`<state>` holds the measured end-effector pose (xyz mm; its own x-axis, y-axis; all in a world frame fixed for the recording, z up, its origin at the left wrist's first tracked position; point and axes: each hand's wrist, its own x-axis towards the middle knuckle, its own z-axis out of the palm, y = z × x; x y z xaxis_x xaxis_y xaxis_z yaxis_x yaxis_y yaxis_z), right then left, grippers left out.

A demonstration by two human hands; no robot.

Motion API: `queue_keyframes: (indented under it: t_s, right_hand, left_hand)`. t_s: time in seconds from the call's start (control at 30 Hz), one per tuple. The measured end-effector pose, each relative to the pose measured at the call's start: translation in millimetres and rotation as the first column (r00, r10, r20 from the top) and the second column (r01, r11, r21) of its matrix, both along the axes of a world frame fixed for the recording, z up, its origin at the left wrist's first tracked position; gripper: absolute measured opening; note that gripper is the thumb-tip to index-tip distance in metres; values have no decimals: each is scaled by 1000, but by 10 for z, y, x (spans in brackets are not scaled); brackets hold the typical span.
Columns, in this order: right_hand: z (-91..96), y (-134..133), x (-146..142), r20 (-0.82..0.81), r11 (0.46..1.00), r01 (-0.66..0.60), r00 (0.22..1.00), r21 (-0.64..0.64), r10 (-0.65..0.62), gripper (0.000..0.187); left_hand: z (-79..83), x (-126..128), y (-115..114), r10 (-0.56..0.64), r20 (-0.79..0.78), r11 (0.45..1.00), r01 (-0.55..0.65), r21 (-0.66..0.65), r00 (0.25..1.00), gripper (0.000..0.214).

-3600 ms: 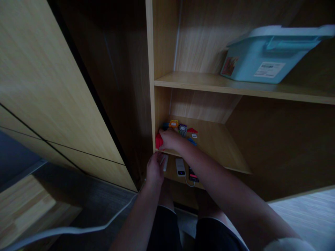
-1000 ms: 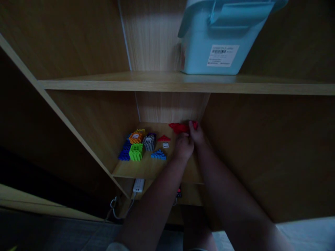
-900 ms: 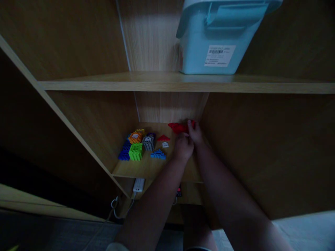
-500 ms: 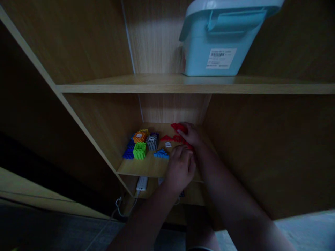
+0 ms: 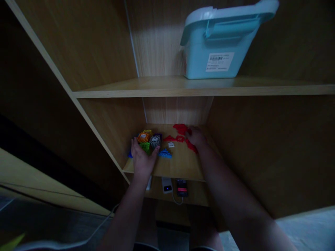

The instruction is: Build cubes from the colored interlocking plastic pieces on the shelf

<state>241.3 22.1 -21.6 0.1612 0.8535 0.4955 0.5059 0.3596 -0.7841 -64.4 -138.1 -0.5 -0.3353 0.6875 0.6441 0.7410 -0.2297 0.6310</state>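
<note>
My left hand (image 5: 142, 158) is at the pile of toy blocks on the left of the middle shelf, its thumb and fingers spread around the light green block (image 5: 145, 147). An orange block (image 5: 143, 137) and a grey block (image 5: 155, 140) lie just beyond it. My right hand (image 5: 196, 137) is among flat red building pieces, its curled fingertips on the far red piece (image 5: 180, 128). Another red piece (image 5: 191, 145) lies below that hand. A square red piece (image 5: 180, 138) lies between, next to a red triangle (image 5: 170, 138). A blue triangular piece (image 5: 165, 153) lies nearer the front.
A small white label (image 5: 171, 144) lies on the middle shelf (image 5: 178, 167). Above, a light blue lidded bin (image 5: 209, 62) stands on the upper shelf (image 5: 157, 91). A power bank (image 5: 166, 185) and a phone (image 5: 181, 188) with a cable sit on the lower shelf.
My left hand has moved left from the red pieces to the pile of blocks and spread its fingers. My right hand has shifted slightly right and stays by the red pieces.
</note>
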Motion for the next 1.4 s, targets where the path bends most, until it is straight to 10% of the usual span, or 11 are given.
queue_keyframes:
  t_s: [0.17,0.53,0.83,1.07,1.2,1.4]
  right_hand:
    - [129,-26,-53,245,992,58,966,115,-85,38]
    - [188,-253,-581,185,903,-420,884,-91,430,74]
    - [143,-61,-509,32,964,-263,965,36,262,81]
    - [265,-60,-409,96,982,-39,995,185,22,57]
    - [195,-23,-278,143,976,106,980,190,-135,57]
    - [183,-43,-233,259,947,211,926,244,-273,51]
  left_hand:
    - [-6,-47,291,-80,11,995,80,-57,997,106]
    - [85,439,1098,-361,10,919,357,-167,933,88]
    - [158,918,1410,-599,219,782,621,-47,770,69]
    - [156,956,1318,-721,99,686,726,-46,686,91]
    - [185,840,1307,-591,22,806,591,-14,806,70]
    - [285,492,1254,-69,9,998,70,-12,998,47]
